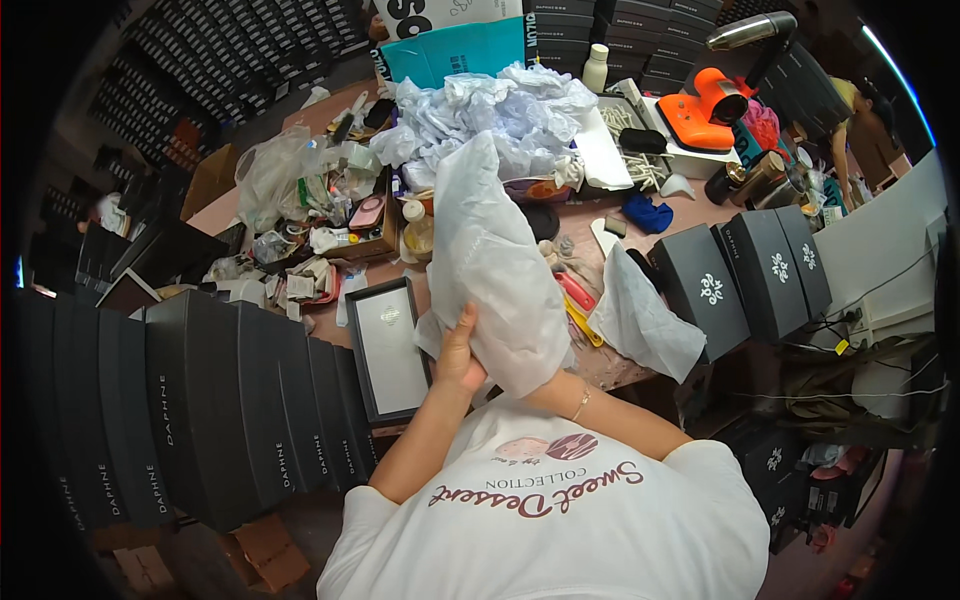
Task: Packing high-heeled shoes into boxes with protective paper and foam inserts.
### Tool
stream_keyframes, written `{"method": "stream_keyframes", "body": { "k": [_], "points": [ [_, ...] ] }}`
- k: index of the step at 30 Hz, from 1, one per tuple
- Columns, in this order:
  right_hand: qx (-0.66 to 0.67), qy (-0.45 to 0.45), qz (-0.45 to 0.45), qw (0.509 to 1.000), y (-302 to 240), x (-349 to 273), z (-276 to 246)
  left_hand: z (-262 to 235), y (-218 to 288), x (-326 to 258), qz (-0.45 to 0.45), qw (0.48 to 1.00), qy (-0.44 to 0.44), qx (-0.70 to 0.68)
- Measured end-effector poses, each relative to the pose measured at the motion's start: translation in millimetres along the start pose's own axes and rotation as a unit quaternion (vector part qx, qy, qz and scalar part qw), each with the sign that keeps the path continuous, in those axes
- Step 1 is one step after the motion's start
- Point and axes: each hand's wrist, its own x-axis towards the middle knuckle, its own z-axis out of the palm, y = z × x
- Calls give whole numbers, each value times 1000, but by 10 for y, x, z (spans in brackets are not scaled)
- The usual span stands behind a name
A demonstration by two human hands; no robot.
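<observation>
Room, head view: I see a storeroom, dark boxes shelved along the far wall, a cluttered worktable below me.
Left hand: fingers closed on the near edge of a white dust bag, held upright at centre.
Right hand: hidden inside or behind the bag; finger state I cannot tell.
Near left: row of black boxes on edge; open black box lid just beside the left hand.
Right: three black boxes; loose white bag between them and the held one.
Far: heap of crumpled white bags, orange tool.

A packing workroom: stacked black boxes, shelves of boxes, a cluttered table.
</observation>
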Motion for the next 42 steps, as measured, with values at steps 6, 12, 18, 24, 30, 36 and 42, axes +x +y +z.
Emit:
{"method": "stream_keyframes", "body": {
  "k": [6,12,18,24,30,36,42],
  "points": [
    [500,151,267,810,57,-191,-612,-66,182,187,285,914,59,283],
    [602,254,324,684,249,-51,-688,12,-653,28,353,653,-188,643],
    [616,33,409,673,770,140,-150,-1375,-388,-372,41,917,209,339],
    [67,-236,221,944,1294,-249,1230,-2207,-1071,-78,-167,970,176,11],
    [115,-204,254,939,1569,-341,1314,-1858,-826,-351,129,925,272,233],
    [230,-248,168,926,1706,-321,1318,-683,-341,-362,447,633,56,629],
    [159,-221,229,935,1703,-376,1361,-1215,-498,-114,340,846,130,391]
  ]
}}
